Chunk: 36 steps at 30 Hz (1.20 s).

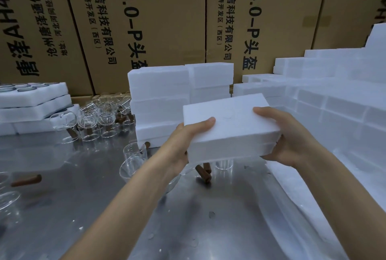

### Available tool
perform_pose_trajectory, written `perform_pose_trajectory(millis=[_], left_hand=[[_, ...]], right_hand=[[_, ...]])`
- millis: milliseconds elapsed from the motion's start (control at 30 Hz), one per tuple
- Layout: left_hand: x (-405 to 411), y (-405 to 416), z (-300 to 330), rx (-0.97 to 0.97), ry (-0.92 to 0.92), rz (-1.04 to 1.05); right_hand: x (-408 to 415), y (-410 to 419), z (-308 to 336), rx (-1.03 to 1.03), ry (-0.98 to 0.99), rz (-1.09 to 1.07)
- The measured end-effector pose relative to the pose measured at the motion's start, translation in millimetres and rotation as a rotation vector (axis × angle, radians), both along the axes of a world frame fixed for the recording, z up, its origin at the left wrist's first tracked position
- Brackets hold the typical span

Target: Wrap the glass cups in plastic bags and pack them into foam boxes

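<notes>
Both hands, left hand [183,140] and right hand [290,140], grip a closed foam box [231,126] above the worktop [188,218], glass cups [100,117] at ten o'clock.

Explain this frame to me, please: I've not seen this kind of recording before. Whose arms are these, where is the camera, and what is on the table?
There is no machine here. A person wears a wide-angle camera on the head, so you look down along their own two bare arms. The left hand and right hand hold a closed white foam box by its ends, above a shiny metal table. On the table stand clear glass cups with brown handles, with stacks of foam boxes behind and to the right. At far left, foam trays hold more glassware. Printed cardboard cartons form the back wall.
</notes>
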<state>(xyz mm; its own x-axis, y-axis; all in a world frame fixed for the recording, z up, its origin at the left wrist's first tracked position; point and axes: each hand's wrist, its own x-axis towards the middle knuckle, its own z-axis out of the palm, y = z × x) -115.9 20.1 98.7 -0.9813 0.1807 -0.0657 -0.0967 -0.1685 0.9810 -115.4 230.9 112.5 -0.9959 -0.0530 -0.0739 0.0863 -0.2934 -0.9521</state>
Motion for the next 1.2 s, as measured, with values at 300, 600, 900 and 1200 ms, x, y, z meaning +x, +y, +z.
perform_pose_trajectory(millis=[300, 600, 900, 1200], left_hand=[[-18, 15, 12, 0.087, -0.085, -0.059], [-66, 75, 35, 0.067, -0.12, 0.028], [-138, 98, 37, -0.071, -0.038, 0.023], [-216, 122, -15, -0.522, 0.019, -0.082]], right_hand=[[-4, 14, 17, -0.062, -0.009, -0.057], [-39, 9, 7, -0.261, -0.171, -0.148], [-138, 74, 70, -0.358, -0.086, -0.432], [-221, 86, 91, -0.073, -0.101, -0.557]])
